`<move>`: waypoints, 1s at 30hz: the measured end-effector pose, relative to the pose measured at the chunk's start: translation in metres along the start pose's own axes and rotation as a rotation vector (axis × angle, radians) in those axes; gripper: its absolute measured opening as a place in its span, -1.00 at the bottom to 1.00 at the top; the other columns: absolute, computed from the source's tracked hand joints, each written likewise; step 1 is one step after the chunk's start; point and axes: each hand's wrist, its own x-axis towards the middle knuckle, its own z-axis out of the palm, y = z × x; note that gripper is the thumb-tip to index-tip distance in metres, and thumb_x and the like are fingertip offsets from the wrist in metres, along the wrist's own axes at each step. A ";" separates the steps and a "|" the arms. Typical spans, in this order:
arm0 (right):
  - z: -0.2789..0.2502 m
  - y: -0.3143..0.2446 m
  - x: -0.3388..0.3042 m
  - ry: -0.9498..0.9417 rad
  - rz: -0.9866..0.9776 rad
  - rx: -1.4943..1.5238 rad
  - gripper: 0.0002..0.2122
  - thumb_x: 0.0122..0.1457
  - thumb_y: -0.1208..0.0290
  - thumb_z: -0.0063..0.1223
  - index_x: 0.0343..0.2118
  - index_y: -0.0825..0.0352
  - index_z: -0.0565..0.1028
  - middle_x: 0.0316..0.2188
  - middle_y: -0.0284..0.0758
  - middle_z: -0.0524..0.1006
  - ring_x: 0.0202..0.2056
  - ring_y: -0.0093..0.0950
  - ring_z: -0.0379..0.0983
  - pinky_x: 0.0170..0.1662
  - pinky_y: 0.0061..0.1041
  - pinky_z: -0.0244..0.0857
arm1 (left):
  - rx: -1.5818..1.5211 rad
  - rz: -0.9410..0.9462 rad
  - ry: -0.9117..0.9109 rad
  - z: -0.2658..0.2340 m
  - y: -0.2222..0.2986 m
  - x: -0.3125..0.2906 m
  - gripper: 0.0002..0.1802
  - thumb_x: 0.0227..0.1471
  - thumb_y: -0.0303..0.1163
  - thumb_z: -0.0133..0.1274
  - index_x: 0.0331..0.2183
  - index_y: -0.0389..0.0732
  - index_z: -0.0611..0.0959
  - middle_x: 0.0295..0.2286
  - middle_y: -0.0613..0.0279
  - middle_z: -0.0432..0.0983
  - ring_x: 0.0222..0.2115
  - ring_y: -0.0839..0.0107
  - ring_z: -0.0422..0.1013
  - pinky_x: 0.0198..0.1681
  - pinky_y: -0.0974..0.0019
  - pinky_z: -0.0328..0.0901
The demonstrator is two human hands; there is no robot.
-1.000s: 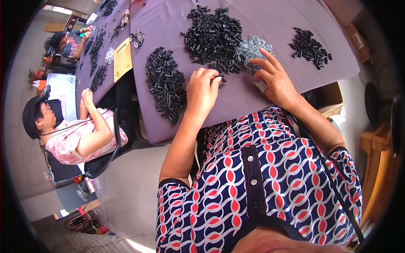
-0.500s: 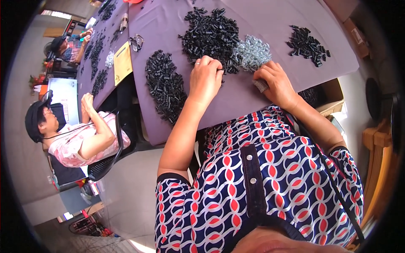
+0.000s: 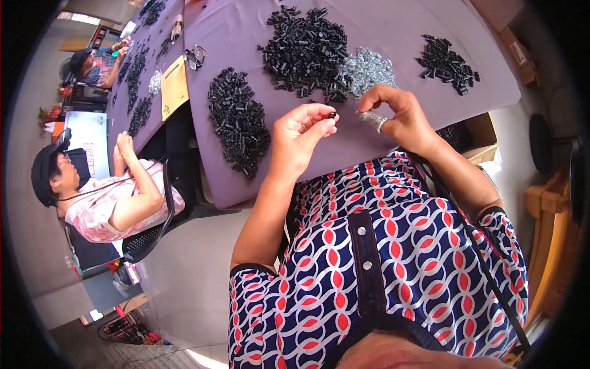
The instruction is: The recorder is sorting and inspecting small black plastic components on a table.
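My left hand [image 3: 301, 138] is raised over the purple table [image 3: 393, 24] and pinches a small black part [image 3: 332, 115] between thumb and fingertips. My right hand [image 3: 399, 117] is held just to its right, cupping a bunch of small silver metal pieces [image 3: 372, 119] with one pinched and pointing at the black part. Behind the hands lie a large pile of black parts [image 3: 304, 49] and a pile of silver pieces [image 3: 367, 66]. A long pile of black parts [image 3: 236, 120] lies to the left.
A smaller black pile [image 3: 447, 59] lies at the far right of the table. A person in a pink top [image 3: 117, 203] sits at the neighbouring table on the left, another person [image 3: 92, 64] beyond. A cardboard box [image 3: 473, 132] sits under the table edge; a wooden chair [image 3: 547, 215] stands right.
Both hands lifted off the piles and came toward me. The left now holds a black part, the right a bunch of silver pieces, brought close together.
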 end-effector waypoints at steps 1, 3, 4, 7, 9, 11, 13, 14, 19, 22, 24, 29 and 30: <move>0.002 -0.005 0.003 -0.031 -0.003 0.034 -0.74 -0.12 0.77 0.04 -0.31 0.41 0.51 -0.32 -0.37 0.53 -0.16 -0.49 0.44 0.01 -0.51 0.29 | -0.002 0.000 0.000 0.002 0.000 -0.002 -0.77 0.12 -0.61 0.13 -0.13 -0.36 0.63 -0.27 0.09 0.64 -0.34 0.46 0.55 -0.20 0.41 0.45; 0.005 -0.012 0.007 -0.065 -0.005 0.069 -0.73 -0.13 0.78 0.02 -0.30 0.41 0.51 -0.32 -0.38 0.53 -0.16 -0.52 0.44 0.00 -0.53 0.29 | -0.022 -0.015 0.021 0.008 0.001 -0.005 -0.85 0.14 -0.60 0.12 -0.20 -0.36 0.65 -0.35 0.26 0.62 -0.36 0.56 0.52 -0.22 0.46 0.44; 0.007 -0.014 0.008 -0.094 0.007 0.080 -0.73 -0.13 0.79 0.02 -0.31 0.42 0.52 -0.32 -0.37 0.53 -0.18 -0.51 0.46 -0.01 -0.53 0.30 | -0.023 -0.016 0.023 0.011 -0.001 -0.006 -0.85 0.14 -0.60 0.12 -0.20 -0.36 0.65 -0.35 0.26 0.62 -0.36 0.56 0.52 -0.22 0.46 0.44; 0.011 -0.018 0.007 -0.158 0.044 0.069 -0.74 -0.10 0.80 0.05 -0.31 0.41 0.53 -0.33 -0.36 0.54 -0.21 -0.52 0.48 -0.03 -0.52 0.32 | 0.082 0.023 0.008 0.014 -0.004 -0.011 -0.84 0.14 -0.58 0.12 -0.20 -0.36 0.65 -0.37 0.33 0.60 -0.39 0.61 0.48 -0.25 0.49 0.40; 0.011 -0.014 0.003 -0.224 0.095 0.024 -0.78 -0.05 0.76 0.13 -0.30 0.41 0.55 -0.35 -0.36 0.55 -0.23 -0.53 0.50 -0.06 -0.50 0.34 | 0.108 -0.005 -0.022 0.013 -0.005 -0.015 -0.83 0.14 -0.57 0.12 -0.18 -0.36 0.65 -0.36 0.31 0.60 -0.38 0.59 0.49 -0.25 0.49 0.41; 0.010 -0.016 -0.003 -0.217 0.090 0.026 -0.78 -0.05 0.76 0.13 -0.30 0.41 0.55 -0.35 -0.36 0.55 -0.23 -0.54 0.49 -0.06 -0.51 0.34 | 0.138 -0.048 -0.077 0.011 -0.006 -0.020 -0.81 0.15 -0.57 0.12 -0.16 -0.37 0.64 -0.34 0.29 0.60 -0.38 0.58 0.49 -0.23 0.49 0.40; 0.008 -0.018 -0.006 -0.211 0.084 0.027 -0.79 -0.05 0.75 0.13 -0.31 0.42 0.54 -0.36 -0.36 0.55 -0.23 -0.54 0.49 -0.07 -0.52 0.34 | 0.130 -0.038 -0.064 0.010 -0.013 -0.023 -0.83 0.15 -0.56 0.12 -0.18 -0.36 0.65 -0.37 0.31 0.60 -0.38 0.59 0.48 -0.25 0.50 0.40; 0.007 -0.019 -0.007 -0.203 0.115 0.018 -0.79 -0.06 0.75 0.12 -0.31 0.42 0.54 -0.37 -0.37 0.55 -0.24 -0.55 0.48 -0.08 -0.52 0.34 | 0.125 -0.028 -0.056 0.010 -0.015 -0.024 -0.85 0.15 -0.56 0.12 -0.20 -0.35 0.65 -0.39 0.33 0.59 -0.39 0.60 0.48 -0.26 0.50 0.40; 0.012 -0.016 -0.009 -0.230 0.191 0.053 -0.83 -0.02 0.72 0.15 -0.32 0.41 0.55 -0.40 -0.41 0.55 -0.28 -0.58 0.47 -0.12 -0.55 0.34 | 0.124 -0.021 -0.088 0.017 -0.023 -0.033 -0.85 0.16 -0.56 0.10 -0.21 -0.38 0.63 -0.35 0.29 0.59 -0.36 0.59 0.49 -0.24 0.47 0.40; 0.013 -0.012 -0.014 -0.276 0.247 0.034 -0.84 -0.01 0.69 0.19 -0.32 0.41 0.56 -0.40 -0.42 0.56 -0.29 -0.60 0.47 -0.13 -0.56 0.35 | 0.210 -0.025 -0.121 0.015 -0.030 -0.039 -0.83 0.18 -0.59 0.08 -0.16 -0.37 0.60 -0.33 0.32 0.56 -0.35 0.62 0.46 -0.23 0.51 0.37; 0.013 -0.013 -0.017 -0.354 0.293 0.103 -0.84 -0.01 0.68 0.20 -0.32 0.42 0.56 -0.39 -0.42 0.57 -0.28 -0.61 0.47 -0.14 -0.58 0.35 | 0.155 -0.093 -0.164 0.016 -0.028 -0.043 -0.83 0.17 -0.59 0.06 -0.17 -0.38 0.60 -0.34 0.32 0.56 -0.35 0.62 0.46 -0.22 0.51 0.37; 0.013 -0.001 -0.018 -0.447 0.320 0.310 -0.84 0.05 0.60 0.25 -0.30 0.43 0.52 -0.37 -0.44 0.57 -0.31 -0.67 0.47 -0.21 -0.61 0.35 | 0.030 -0.177 -0.276 0.011 -0.024 -0.042 -0.84 0.14 -0.57 0.07 -0.21 -0.36 0.63 -0.43 0.36 0.55 -0.39 0.64 0.44 -0.28 0.50 0.36; 0.013 -0.002 -0.017 -0.450 0.320 0.309 -0.84 0.05 0.60 0.25 -0.30 0.43 0.52 -0.37 -0.44 0.57 -0.31 -0.67 0.47 -0.21 -0.61 0.35 | -0.002 -0.197 -0.301 0.011 -0.022 -0.042 -0.84 0.14 -0.57 0.07 -0.21 -0.37 0.63 -0.42 0.36 0.55 -0.38 0.64 0.44 -0.27 0.50 0.36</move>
